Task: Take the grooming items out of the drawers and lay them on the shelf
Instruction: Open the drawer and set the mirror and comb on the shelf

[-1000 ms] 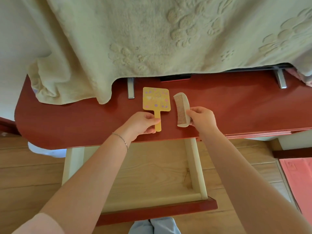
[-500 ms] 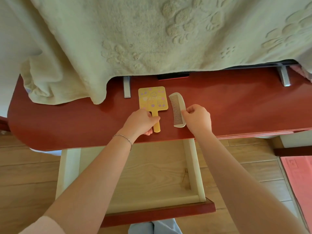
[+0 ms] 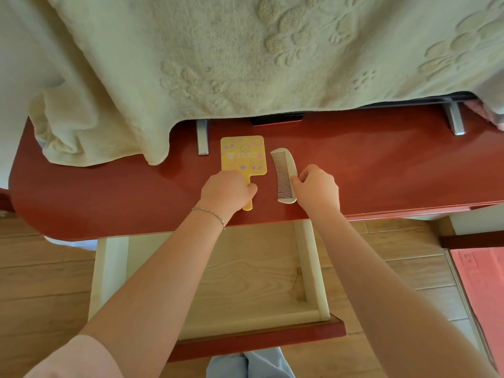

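A yellow hand mirror [image 3: 242,155] with pastel prints lies flat on the red shelf [image 3: 381,170]. My left hand [image 3: 226,190] is closed around its handle, whose tip pokes out below my fingers. Just to its right lies a cream comb [image 3: 285,175], teeth pointing left. My right hand [image 3: 317,188] pinches the comb's spine at its right edge. Below the shelf a wooden drawer [image 3: 313,268] stands pulled out with nothing visible inside; my forearms cross over it.
A pale green blanket [image 3: 245,55] hangs over the back of the shelf and drapes low at the left. Two metal feet [image 3: 203,137] and a dark device rest under its hem. A pink mat [image 3: 482,290] lies on the wooden floor at the right.
Both hands have shifted slightly while staying on the mirror handle and the comb. The comb now lies straighter beside the mirror. The view has shifted a little.
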Tool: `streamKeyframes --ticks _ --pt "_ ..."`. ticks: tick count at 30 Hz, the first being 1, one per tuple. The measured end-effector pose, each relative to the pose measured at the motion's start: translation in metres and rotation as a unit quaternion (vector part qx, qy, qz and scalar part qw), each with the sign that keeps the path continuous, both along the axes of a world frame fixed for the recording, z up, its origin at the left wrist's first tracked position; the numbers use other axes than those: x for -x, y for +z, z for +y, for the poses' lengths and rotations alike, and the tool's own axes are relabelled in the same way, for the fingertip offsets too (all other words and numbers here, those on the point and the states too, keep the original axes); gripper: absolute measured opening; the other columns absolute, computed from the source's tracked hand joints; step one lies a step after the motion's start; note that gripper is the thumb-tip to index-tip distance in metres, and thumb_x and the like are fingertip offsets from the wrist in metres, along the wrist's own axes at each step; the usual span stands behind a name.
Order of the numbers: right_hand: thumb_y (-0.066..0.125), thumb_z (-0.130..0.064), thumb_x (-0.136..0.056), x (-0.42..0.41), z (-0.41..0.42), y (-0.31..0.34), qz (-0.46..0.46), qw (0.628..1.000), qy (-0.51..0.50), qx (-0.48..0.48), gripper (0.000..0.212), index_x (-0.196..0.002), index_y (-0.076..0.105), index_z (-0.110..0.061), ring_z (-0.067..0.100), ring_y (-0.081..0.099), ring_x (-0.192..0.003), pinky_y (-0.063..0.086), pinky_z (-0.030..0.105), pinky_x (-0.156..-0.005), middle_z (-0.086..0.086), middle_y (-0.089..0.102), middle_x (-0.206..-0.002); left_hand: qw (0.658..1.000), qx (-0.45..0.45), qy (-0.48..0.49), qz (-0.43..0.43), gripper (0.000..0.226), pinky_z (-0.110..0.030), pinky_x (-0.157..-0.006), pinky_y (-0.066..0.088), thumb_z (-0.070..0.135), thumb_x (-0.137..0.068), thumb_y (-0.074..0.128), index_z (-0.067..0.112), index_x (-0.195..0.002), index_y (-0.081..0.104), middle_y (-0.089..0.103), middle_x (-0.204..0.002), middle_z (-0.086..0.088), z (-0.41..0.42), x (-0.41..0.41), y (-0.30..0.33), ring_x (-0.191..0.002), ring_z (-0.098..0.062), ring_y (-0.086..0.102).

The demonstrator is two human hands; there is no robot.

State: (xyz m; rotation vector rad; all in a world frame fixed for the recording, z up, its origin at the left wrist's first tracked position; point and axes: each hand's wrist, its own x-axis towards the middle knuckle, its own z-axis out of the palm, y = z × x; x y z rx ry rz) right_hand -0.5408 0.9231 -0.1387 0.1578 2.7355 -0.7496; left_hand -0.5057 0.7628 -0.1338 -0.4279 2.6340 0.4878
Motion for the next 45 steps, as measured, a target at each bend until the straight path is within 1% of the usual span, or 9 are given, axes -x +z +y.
streamKeyframes --ticks 4,7,11,16,20,25,32,40,45 --pt "0.047 -0.030 -0.092 -0.009 0.003 0.002 0.028 0.999 -0.005 0.037 0.018 -0.092 0.053 -0.013 0.024 0.058 -0.074 0.044 0.031 -0.063 0.002 0.061 -0.083 1.000 0.000 -0.005 0.029 0.035 -0.032 -0.063 0.048 0.040 -0.089 0.041 0.010 -0.075 0.055 0.063 -0.076 -0.009 -0.002 -0.008 -0.001 -0.071 -0.028 0.061" --pt "0.047 -0.027 -0.093 -0.027 0.010 0.002 0.095 0.994 0.021 0.049 0.017 -0.092 0.055 -0.012 0.021 0.056 -0.072 0.045 0.032 -0.064 0.001 0.060 -0.082 0.996 -0.012 -0.006 0.085 0.031 -0.030 -0.057 0.041 0.040 -0.091 0.043 0.015 -0.074 0.052 0.057 -0.066 -0.001 -0.005 -0.027 0.003 -0.061 -0.024 0.054" --pt "0.051 -0.016 -0.090 -0.062 0.017 -0.006 0.210 0.967 0.134 0.059 0.016 -0.096 0.060 -0.005 0.020 0.054 -0.071 0.046 0.031 -0.062 0.004 0.059 -0.082 0.978 -0.019 -0.013 0.206 0.028 -0.030 -0.055 0.039 0.036 -0.091 0.051 0.013 -0.076 0.054 0.057 -0.058 0.002 -0.023 -0.062 0.004 -0.054 -0.021 0.053" --pt "0.046 -0.023 -0.086 -0.100 0.013 -0.017 0.244 0.929 0.279 0.013 0.031 -0.104 0.062 -0.003 0.029 0.060 -0.085 0.053 0.036 -0.072 0.010 0.064 -0.098 0.948 -0.037 -0.069 0.309 0.019 -0.027 -0.062 0.047 0.028 -0.083 0.062 0.009 -0.087 0.063 0.063 -0.080 0.001 -0.044 -0.105 -0.008 -0.070 -0.016 0.056" --pt "0.042 -0.040 -0.087 -0.127 0.011 -0.021 0.173 0.918 0.355 -0.035 0.050 -0.120 0.056 -0.005 0.028 0.058 -0.110 0.051 0.040 -0.091 0.010 0.062 -0.118 0.952 -0.029 -0.126 0.278 0.051 -0.036 -0.094 0.047 0.048 -0.083 0.049 0.009 -0.114 0.058 0.061 -0.117 -0.005 -0.056 -0.139 -0.019 -0.112 -0.022 0.055" --pt "0.035 -0.057 -0.082 -0.155 0.009 -0.024 0.128 0.884 0.438 -0.099 0.075 -0.140 0.034 -0.010 0.024 0.037 -0.135 0.018 0.041 -0.111 0.008 0.046 -0.141 0.960 -0.006 -0.168 0.224 0.080 -0.041 -0.113 0.022 0.064 -0.080 0.043 0.010 -0.139 0.036 0.037 -0.147 -0.004 -0.064 -0.179 -0.027 -0.139 -0.019 0.025" --pt "0.031 -0.077 -0.076 -0.186 0.009 -0.028 0.068 0.849 0.513 -0.111 0.100 -0.147 -0.011 -0.021 0.014 -0.012 -0.142 -0.012 0.035 -0.113 0.001 -0.003 -0.158 0.968 -0.002 -0.218 0.123 0.105 -0.037 -0.115 -0.008 0.082 -0.071 0.029 0.020 -0.146 -0.009 -0.013 -0.153 0.008 -0.067 -0.224 -0.031 -0.140 -0.008 -0.018" --pt "0.048 -0.070 -0.077 -0.210 0.018 -0.039 0.059 0.823 0.551 -0.128 0.103 -0.145 -0.015 -0.025 0.018 -0.013 -0.143 -0.015 0.034 -0.115 0.002 -0.010 -0.156 0.957 0.029 -0.279 0.078 0.118 -0.035 -0.110 -0.022 0.083 -0.067 0.036 0.021 -0.139 -0.034 -0.036 -0.147 0.008 -0.067 -0.262 -0.048 -0.133 -0.007 -0.036" --pt "0.051 -0.066 -0.079 -0.208 0.023 -0.033 0.057 0.826 0.537 -0.159 0.107 -0.145 -0.018 -0.019 0.016 -0.017 -0.142 -0.016 0.031 -0.111 0.001 -0.017 -0.154 0.954 0.063 -0.280 0.088 0.116 -0.036 -0.110 -0.019 0.073 -0.072 0.045 0.017 -0.141 -0.029 -0.021 -0.154 -0.003 -0.077 -0.272 -0.057 -0.137 -0.012 -0.028"
